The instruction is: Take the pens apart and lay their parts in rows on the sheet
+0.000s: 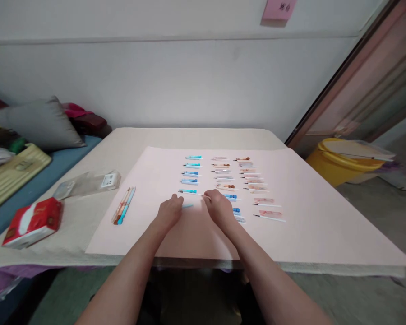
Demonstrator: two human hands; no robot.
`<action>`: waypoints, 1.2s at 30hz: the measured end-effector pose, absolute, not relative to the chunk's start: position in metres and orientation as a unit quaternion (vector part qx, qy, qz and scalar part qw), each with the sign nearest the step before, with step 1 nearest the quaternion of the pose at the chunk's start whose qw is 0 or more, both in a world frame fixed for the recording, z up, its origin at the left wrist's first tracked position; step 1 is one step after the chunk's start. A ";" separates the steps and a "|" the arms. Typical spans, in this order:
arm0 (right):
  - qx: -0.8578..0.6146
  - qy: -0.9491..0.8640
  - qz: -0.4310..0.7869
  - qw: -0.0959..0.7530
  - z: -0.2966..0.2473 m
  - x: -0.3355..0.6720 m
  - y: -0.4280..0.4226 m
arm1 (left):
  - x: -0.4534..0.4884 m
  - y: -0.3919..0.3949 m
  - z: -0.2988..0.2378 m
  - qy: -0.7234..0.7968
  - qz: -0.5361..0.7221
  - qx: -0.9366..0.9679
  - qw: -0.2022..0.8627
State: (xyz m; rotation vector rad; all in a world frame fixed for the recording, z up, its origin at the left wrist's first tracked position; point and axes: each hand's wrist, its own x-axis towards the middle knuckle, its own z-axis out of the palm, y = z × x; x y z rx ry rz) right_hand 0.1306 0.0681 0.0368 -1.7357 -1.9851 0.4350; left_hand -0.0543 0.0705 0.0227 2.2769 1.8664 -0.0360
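Note:
My right hand (pixel 219 206) is closed in a pinch on a thin white pen refill (pixel 199 194), which points left beside a teal pen piece (pixel 188 191). Just left of it, my left hand (pixel 170 210) is curled closed, palm down. A light blue pen barrel (pixel 187 206) sticks out from under its fingertips; the rest of it is hidden. Pen parts lie in three columns on the pale pink sheet (pixel 311 225): teal and blue pieces (pixel 191 173) on the left, brown and blue ones in the middle, pinkish ones (pixel 270 213) on the right. Dark-tipped thin refills lie beside many of them.
Several whole pens (pixel 125 205) lie together at the sheet's left. Farther left are a clear plastic package (pixel 91 183) and a red tissue pack (pixel 34 221). A grey cushion (pixel 37 124) rests beyond the table. A yellow bucket (pixel 341 162) stands to the right.

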 end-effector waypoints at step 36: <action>-0.544 -0.780 0.100 0.294 0.057 0.108 0.047 | -0.092 0.096 0.029 0.376 0.578 -0.058 0.722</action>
